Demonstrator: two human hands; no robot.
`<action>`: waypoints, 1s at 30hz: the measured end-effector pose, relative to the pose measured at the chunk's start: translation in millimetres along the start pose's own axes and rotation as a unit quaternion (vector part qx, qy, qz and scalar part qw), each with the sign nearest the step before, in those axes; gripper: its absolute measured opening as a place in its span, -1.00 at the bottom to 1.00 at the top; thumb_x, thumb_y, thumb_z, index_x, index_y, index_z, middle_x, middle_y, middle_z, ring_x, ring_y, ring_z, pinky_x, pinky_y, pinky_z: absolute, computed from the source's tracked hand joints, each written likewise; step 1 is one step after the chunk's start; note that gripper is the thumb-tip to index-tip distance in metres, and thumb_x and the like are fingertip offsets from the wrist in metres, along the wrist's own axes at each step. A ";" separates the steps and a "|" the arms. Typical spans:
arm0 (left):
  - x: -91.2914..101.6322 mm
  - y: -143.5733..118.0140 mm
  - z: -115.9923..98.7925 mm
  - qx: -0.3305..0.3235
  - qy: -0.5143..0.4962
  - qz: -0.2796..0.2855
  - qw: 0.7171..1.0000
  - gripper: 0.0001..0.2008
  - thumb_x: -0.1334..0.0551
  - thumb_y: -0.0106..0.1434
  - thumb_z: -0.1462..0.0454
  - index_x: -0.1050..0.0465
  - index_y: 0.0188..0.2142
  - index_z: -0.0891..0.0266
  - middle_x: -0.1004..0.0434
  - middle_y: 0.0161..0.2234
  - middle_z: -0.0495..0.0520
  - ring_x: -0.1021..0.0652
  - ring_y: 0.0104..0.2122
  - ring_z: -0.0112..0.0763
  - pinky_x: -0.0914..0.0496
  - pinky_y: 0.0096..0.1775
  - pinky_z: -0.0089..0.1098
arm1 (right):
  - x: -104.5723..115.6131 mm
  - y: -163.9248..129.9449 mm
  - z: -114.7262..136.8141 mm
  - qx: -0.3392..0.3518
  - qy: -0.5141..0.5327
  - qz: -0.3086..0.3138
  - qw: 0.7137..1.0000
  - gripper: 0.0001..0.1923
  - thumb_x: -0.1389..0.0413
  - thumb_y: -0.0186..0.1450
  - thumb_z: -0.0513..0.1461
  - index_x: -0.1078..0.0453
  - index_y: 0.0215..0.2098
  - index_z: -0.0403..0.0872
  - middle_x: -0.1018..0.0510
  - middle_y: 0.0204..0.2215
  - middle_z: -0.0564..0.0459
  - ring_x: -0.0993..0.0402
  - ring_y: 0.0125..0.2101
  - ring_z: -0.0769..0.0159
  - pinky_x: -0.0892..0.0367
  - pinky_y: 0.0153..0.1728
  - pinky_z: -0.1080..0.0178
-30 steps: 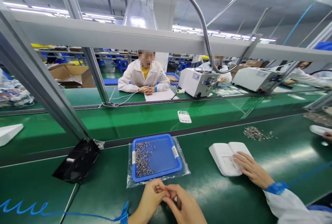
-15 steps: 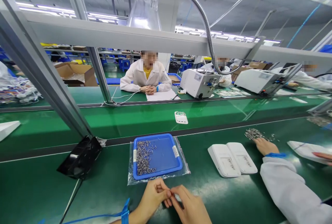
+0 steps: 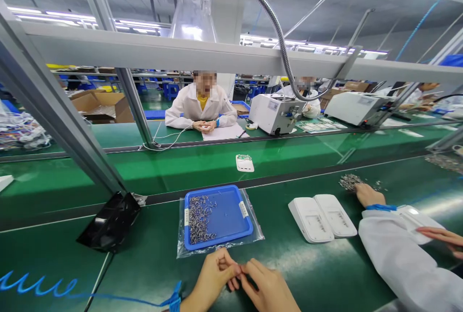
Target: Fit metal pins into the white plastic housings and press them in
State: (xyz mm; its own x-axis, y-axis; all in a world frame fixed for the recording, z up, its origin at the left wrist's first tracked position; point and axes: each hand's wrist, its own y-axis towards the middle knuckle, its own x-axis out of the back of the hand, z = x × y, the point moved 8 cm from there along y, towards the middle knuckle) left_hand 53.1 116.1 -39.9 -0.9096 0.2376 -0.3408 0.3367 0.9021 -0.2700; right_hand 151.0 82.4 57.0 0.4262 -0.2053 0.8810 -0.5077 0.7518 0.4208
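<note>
Low in the head view, the left hand (image 3: pixel 213 276) and the right hand (image 3: pixel 265 288) meet fingertip to fingertip just above the green table (image 3: pixel 144 254). Both wrists come up from the bottom edge, palms turned inward toward each other, fingers curled. Each grip is pinched nearly closed where the tips touch; whatever small piece may sit between them is too small and too covered to tell. A blue wrist strap (image 3: pixel 174 300) circles the left wrist, and its coiled blue cord (image 3: pixel 36 287) runs off to the left across the table.

Just beyond the hands lies a blue tray (image 3: pixel 231 220) resting on a clear plastic bag (image 3: pixel 255 232). A heap of small metal pins (image 3: pixel 198 215) fills the tray's left part; its right part is bare. The hands are near the tray's front rim but apart from it.

To the right, two white casings (image 3: pixel 321 215) lie side by side, touching. Beside them a co-worker's white sleeve (image 3: pixel 398 264) stretches forward, the co-worker's hand (image 3: pixel 365 194) resting at a loose pile of pins (image 3: pixel 350 182) on the table. A second hand (image 3: pixel 443 237) of that person lies over another white part (image 3: pixel 415 218) at the right edge.

To the left of the tray, a black foot (image 3: pixel 108 223) anchors a slanted grey frame post (image 3: pixel 54 104). Farther back a small white part (image 3: pixel 245 163) sits on the conveyor belt (image 3: pixel 181 167). Across it a person in a white coat (image 3: pixel 200 107) sits with hands folded, next to a white machine (image 3: pixel 277 114).
</note>
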 end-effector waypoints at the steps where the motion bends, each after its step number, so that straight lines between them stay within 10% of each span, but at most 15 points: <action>1: 0.2 -0.8 0.5 0.000 0.012 -0.002 1.000 -0.32 -0.47 -0.13 -0.24 -0.27 -0.46 0.26 -0.54 -0.58 0.06 -0.52 -0.63 -0.49 -0.34 -0.56 -0.54 | 4.8 -1.4 -2.6 0.006 0.001 -0.010 1.000 -0.59 0.21 0.52 -0.18 -0.36 -0.38 -0.02 -0.51 -0.51 0.17 -0.50 -0.58 0.47 -0.27 -0.56 0.41; 6: -3.3 -6.4 2.4 0.004 0.077 0.017 0.997 -0.38 -0.39 0.02 -0.22 -0.38 -0.30 0.28 -0.58 -0.54 0.06 -0.55 -0.60 -0.43 -0.40 -0.50 -0.47 | 58.5 -24.5 -81.9 -0.127 -0.131 -0.168 0.969 -0.64 0.09 0.50 -0.10 -0.42 -0.30 -0.10 -0.50 -0.61 0.16 -0.38 -0.72 0.49 -0.19 -0.65 0.42; 11: -19.2 -14.0 1.3 -0.019 0.184 0.092 0.979 -0.75 -0.42 0.15 0.13 -0.59 -0.30 0.29 -0.62 -0.51 0.03 -0.60 -0.49 -0.40 -0.40 -0.38 -0.49 | 63.3 -65.1 -160.1 -0.265 -0.306 -0.115 0.907 -0.54 0.22 0.49 -0.12 -0.44 -0.13 -0.23 -0.64 -0.26 -0.15 -0.35 -0.74 0.40 -0.02 -0.75 0.31; 19: -31.1 -24.3 -15.4 -0.075 0.388 0.118 0.911 -0.86 -0.30 0.33 0.20 -0.62 -0.24 0.19 -0.67 -0.37 -0.02 -0.59 -0.39 -0.46 -0.35 -0.31 -0.55 | 56.2 -89.7 -169.3 -0.300 -0.341 -0.092 0.886 -0.67 0.09 0.46 -0.13 -0.38 -0.10 -0.21 -0.56 -0.01 -0.14 -0.32 -0.68 0.51 0.00 -0.71 0.36; 24: -36.2 -32.4 -25.2 -0.119 0.434 0.133 0.883 -0.84 -0.23 0.40 0.17 -0.57 -0.15 0.15 -0.62 -0.21 0.00 -0.56 -0.17 -0.37 -0.34 -0.11 -0.45 | 44.7 -94.3 -178.0 -0.337 -0.291 -0.006 0.895 -0.73 0.08 0.46 -0.15 -0.35 -0.17 -0.17 -0.56 -0.35 -0.01 -0.24 -0.70 0.49 0.11 -0.64 0.35; 30: -50.5 -41.5 -23.2 -0.226 0.534 0.182 0.794 -0.79 -0.11 0.48 0.15 -0.47 -0.07 0.15 -0.58 -0.17 0.01 -0.53 -0.16 -0.35 -0.37 -0.08 -0.40 | 52.6 -90.6 -178.5 -0.326 -0.316 -0.044 0.890 -0.68 0.06 0.46 -0.17 -0.28 0.09 -0.15 -0.58 -0.11 -0.03 -0.20 -0.72 0.53 0.09 -0.66 0.33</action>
State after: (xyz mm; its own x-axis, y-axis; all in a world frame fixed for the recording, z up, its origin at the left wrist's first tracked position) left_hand 79.4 75.0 9.4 -0.5416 0.4651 0.7003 0.7223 0.6837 0.1046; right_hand 353.0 115.2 26.7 -0.1676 -0.4383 0.8831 0.1370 0.8767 0.4611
